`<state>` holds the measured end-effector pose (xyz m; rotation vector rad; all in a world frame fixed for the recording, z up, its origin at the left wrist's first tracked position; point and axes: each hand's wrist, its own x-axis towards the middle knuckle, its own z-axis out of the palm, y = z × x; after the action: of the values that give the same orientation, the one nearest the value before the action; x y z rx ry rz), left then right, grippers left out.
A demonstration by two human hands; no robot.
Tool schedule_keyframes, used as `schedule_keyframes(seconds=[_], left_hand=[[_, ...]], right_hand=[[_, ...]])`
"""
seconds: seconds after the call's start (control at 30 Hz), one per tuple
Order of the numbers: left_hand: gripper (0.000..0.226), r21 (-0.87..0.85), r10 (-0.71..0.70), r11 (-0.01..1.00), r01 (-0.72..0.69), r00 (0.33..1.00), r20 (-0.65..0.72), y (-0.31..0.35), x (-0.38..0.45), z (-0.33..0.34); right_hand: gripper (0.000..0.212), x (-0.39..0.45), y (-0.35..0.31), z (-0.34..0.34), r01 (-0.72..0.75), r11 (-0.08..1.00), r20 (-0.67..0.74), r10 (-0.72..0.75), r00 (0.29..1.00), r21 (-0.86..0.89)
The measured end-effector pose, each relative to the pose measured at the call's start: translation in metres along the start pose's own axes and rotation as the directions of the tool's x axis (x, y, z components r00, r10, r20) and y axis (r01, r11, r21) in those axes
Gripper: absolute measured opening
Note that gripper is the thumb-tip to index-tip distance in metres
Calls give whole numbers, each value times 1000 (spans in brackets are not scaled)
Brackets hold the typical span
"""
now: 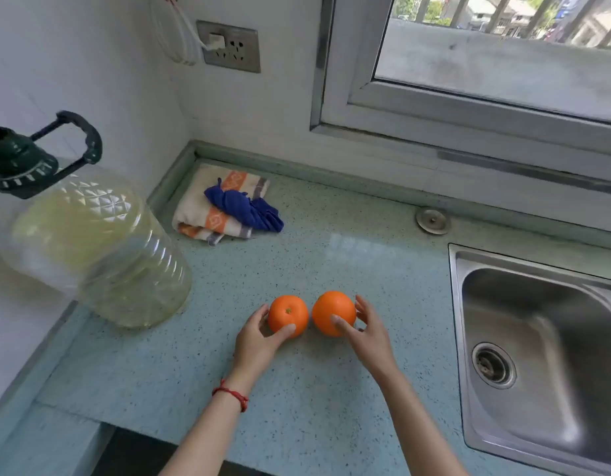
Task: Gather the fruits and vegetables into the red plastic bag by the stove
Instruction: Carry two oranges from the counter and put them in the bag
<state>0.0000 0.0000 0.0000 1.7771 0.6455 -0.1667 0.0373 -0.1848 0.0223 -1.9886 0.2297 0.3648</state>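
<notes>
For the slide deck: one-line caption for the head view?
Left hand and right hand each grip an orange on the counter beside the sink.

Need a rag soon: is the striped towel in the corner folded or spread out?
Folded: the striped towel lies doubled in layers, a crumpled blue cloth on top.

Each hand grips an orange on the countertop (331, 407) (left hand (259, 341), right hand (369, 334)).

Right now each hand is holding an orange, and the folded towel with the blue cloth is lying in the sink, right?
Not quite. The head view shows the towel and blue cloth on the countertop by the wall corner, not in the sink. The left hand and right hand do each hold an orange.
</notes>
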Motion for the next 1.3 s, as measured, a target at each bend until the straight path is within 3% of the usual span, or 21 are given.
schedule_keyframes(seconds=[0.17, 0.4, 0.8, 1.0, 1.3], left_hand=[[73, 22, -23, 999, 23, 1000, 6, -1, 13, 5], [66, 11, -17, 1000, 18, 1000, -19, 3, 19, 12], [58, -358, -98, 929, 89, 995, -6, 6, 14, 10], [53, -520, -128, 846, 120, 992, 19, 3, -1, 6], [53, -633, -150, 769, 85, 987, -50, -5, -31, -14]], right_hand=[[76, 10, -1, 8, -69, 994, 53, 65, 996, 82], [70, 14, -1, 14, -93, 990, 18, 91, 996, 111], [63, 7, -4, 14, -75, 985, -18, 78, 997, 158], [59, -3, -7, 12, -33, 986, -12, 35, 999, 165], [58, -22, -8, 10, 34, 989, 71, -45, 996, 143]])
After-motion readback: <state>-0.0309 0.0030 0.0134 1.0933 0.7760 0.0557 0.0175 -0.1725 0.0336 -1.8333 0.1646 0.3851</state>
